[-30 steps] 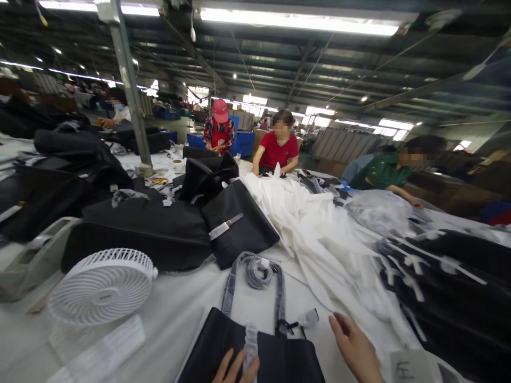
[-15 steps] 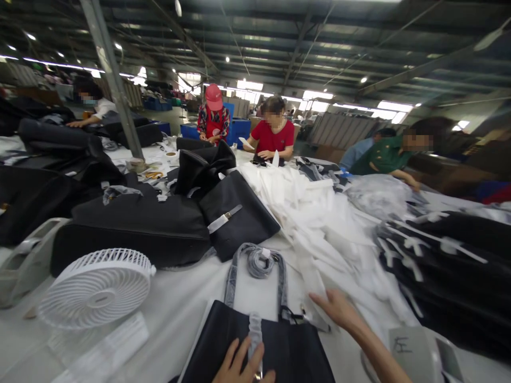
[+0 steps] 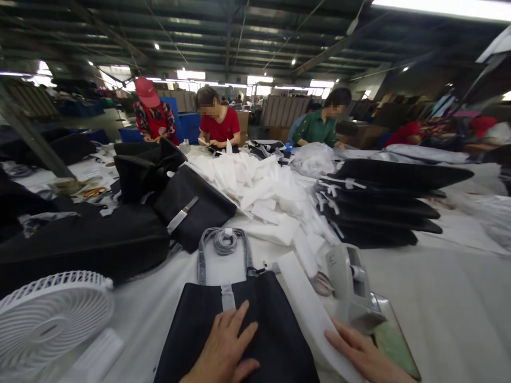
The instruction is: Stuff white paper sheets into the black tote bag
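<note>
A black handbag lies flat in front of me, with its wrapped handles pointing away and a coiled wrapped strap between them. My left hand rests on the bag's front with its fingers spread, just below the light wrapped closure tab. A long white foam strip is pinched in my right hand at its near end. It slants along the bag's right edge; the thumb is partly hidden.
Loose white strips pile up beyond the bag. A tape dispenser and a phone-like slab are at right, near stacked black pieces. At left are a white fan and black bags. Several co-workers stand across the table.
My right hand has drawn a white foam strip from the pile toward me, beside the bag. My left hand stays on the bag. The view has swung to the right.
</note>
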A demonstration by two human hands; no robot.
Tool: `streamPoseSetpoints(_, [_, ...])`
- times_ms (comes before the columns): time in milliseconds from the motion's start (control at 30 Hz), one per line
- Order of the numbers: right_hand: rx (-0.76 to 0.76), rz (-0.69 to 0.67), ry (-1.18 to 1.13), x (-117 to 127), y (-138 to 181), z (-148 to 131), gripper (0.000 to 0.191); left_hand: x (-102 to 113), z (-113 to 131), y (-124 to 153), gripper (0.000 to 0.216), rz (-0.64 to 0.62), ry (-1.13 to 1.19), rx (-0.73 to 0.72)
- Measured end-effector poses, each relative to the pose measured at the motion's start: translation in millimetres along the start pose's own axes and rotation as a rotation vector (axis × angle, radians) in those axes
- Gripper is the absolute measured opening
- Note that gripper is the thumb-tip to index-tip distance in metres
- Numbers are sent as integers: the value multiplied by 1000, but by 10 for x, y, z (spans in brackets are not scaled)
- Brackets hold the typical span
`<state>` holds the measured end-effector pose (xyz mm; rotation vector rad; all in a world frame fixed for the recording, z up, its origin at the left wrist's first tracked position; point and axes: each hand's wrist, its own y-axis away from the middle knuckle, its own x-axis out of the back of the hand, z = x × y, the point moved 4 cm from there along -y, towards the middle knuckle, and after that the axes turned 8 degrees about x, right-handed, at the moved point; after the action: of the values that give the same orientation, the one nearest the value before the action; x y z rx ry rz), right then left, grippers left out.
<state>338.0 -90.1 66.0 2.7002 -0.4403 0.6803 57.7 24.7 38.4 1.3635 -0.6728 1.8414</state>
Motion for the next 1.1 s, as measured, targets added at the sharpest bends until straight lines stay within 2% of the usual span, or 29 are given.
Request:
streamPoseSetpoints(33, [-29,-63,-71,-46,21,36,52,62,81,-73,70,-52,15,-44])
streamPoseSetpoints(67, [-53,-65,-137,-67,20,68,54,119,166,-165,74,-105,23,-97])
streamPoseSetpoints(167, [-68,69,-231,-58,-75,136,58,220,408,-533,83,-242,11,-284])
streamPoseSetpoints(200, [-46,70,-252,-68,-115,141,58,223,472,-670,86,-274,1,-337])
streamPoseSetpoints(267, [0,0,-283,-124,-171,138,55,173,565,-919,89,-342,-17,-401])
streamPoseSetpoints(367, [6,-81,-307,-234,-141,148,50,26,617,-1125,80,-401,-101,-378])
streamPoseSetpoints(433, [-25,-85,-343,-305,-59,172,48,-49,618,-1107,68,-354,-183,-342])
streamPoseSetpoints(567, [-49,-114,-436,-473,116,215,38,-72,593,-833,40,-159,-222,-319])
streamPoseSetpoints(633, [-13,-111,-334,-544,153,229,32,-58,583,-704,24,-71,-224,-323])
streamPoseSetpoints(700, [19,-88,-131,-595,156,240,30,-50,583,-630,13,-12,-231,-327])
streamPoseSetpoints(767, [48,-101,41,-649,145,238,31,-54,590,-604,8,13,-233,-323])
streamPoseSetpoints(833, [71,-159,120,-713,145,231,30,-63,598,-598,7,31,-230,-308])
streamPoseSetpoints(1000, [102,-256,205,-832,187,243,27,-68,632,-559,11,125,-230,-298])
streamPoseSetpoints(1100, [116,-265,152,-853,183,265,26,-56,640,-529,12,175,-210,-306])
